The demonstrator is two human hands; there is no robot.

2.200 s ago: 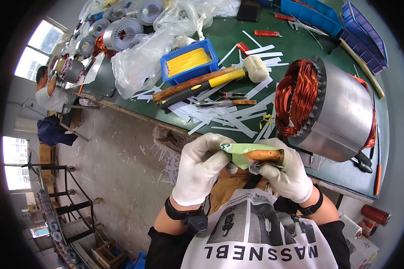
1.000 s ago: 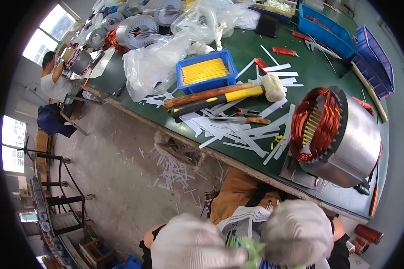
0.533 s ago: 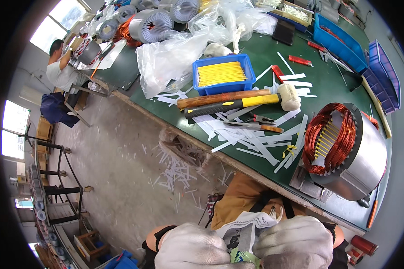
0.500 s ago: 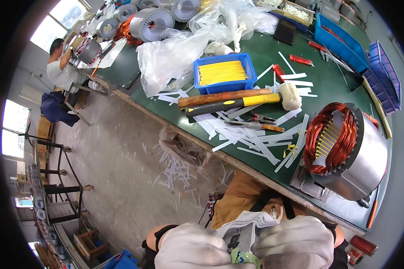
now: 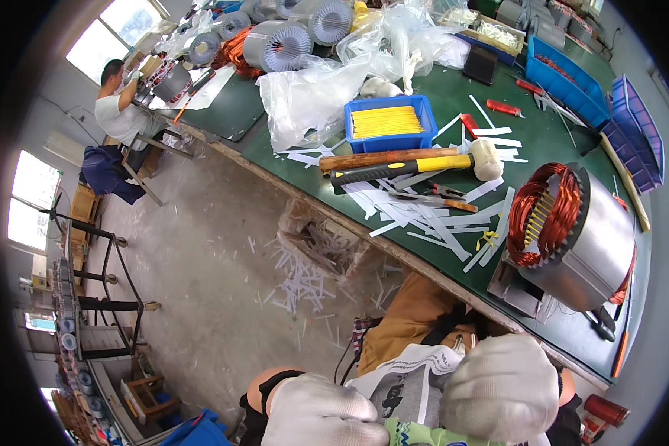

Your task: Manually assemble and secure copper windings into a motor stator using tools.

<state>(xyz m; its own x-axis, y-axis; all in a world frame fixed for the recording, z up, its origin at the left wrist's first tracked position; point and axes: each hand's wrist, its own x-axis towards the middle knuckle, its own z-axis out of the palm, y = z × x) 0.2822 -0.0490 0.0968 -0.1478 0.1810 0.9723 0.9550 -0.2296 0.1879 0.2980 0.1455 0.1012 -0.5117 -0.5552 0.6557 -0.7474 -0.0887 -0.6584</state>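
Both my hands wear whitish knitted gloves and are low in the view, over my lap. My left hand (image 5: 323, 412) is curled closed, its knuckles upward. To its right, my right hand (image 5: 502, 388) is also curled, a little higher. Between and below them shows a green patterned piece of soft material (image 5: 431, 434), cut off by the lower edge. Each hand meets an end of it, but the fingertips are hidden, so what they grip cannot be made out. A grey-and-white printed bag or cloth (image 5: 405, 390) lies behind the hands.
A green-topped bench (image 5: 305, 167) holds a metal stator with copper windings (image 5: 600, 245), a yellow-black mallet (image 5: 401, 169), pliers (image 5: 442, 190), white strips and a blue bin of yellow sticks (image 5: 390, 141). A bag of scraps (image 5: 320, 241) stands on the floor. Another person (image 5: 119, 108) sits far left.
My right hand has risen slightly, and more of the green patterned material shows between the hands. My left hand stays closed. The whole view has shifted a little, moving most bench things rightward.
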